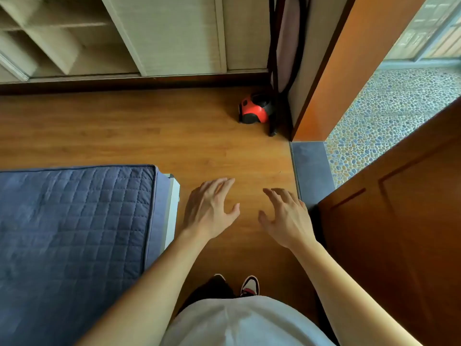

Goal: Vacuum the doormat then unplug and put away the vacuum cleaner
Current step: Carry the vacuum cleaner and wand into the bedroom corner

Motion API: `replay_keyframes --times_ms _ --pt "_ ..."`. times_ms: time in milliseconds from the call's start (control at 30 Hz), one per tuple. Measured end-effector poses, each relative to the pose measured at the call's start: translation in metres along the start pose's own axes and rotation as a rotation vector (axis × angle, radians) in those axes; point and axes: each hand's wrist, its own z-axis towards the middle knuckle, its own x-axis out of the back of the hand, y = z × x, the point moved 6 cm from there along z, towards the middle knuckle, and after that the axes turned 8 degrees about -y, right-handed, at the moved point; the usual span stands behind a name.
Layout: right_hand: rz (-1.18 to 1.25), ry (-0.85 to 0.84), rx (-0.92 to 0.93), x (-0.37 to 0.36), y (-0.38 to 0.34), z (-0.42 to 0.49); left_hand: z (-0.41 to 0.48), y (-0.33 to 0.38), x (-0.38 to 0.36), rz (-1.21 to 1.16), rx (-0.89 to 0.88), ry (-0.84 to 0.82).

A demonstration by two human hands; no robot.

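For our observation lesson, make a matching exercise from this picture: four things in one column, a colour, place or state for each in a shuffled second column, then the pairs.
Column one:
1 vacuum cleaner
2 quilted cover
3 pebble floor
4 left hand and right hand

Column two:
A dark blue
B open, holding nothing
C red and black
D speckled, far right

Pairs: 1-C, 2-A, 3-D, 4-B

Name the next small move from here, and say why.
Probably a step forward toward the red vacuum cleaner to pick it up. The left hand and right hand are both open and hold nothing, and the vacuum sits on the wood floor beside the door frame, out of reach ahead. No doormat is in view.
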Motion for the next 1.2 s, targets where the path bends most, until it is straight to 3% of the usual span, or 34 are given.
replay_keyframes --times_ms 433,900,1200 --pt "0.056 0.063 0.034 0.029 0.004 0.073 0.071 -0.012 0.012 -0.002 0.031 -0.01" --pt "0.052 0.161 -0.031 0.102 -0.024 0.276 0.277 -0.101 0.076 -0.023 -0.04 0.022" --pt "0.052 0.165 -0.098 0.116 -0.018 0.342 0.372 -0.13 0.096 -0.06 -0.092 0.036"
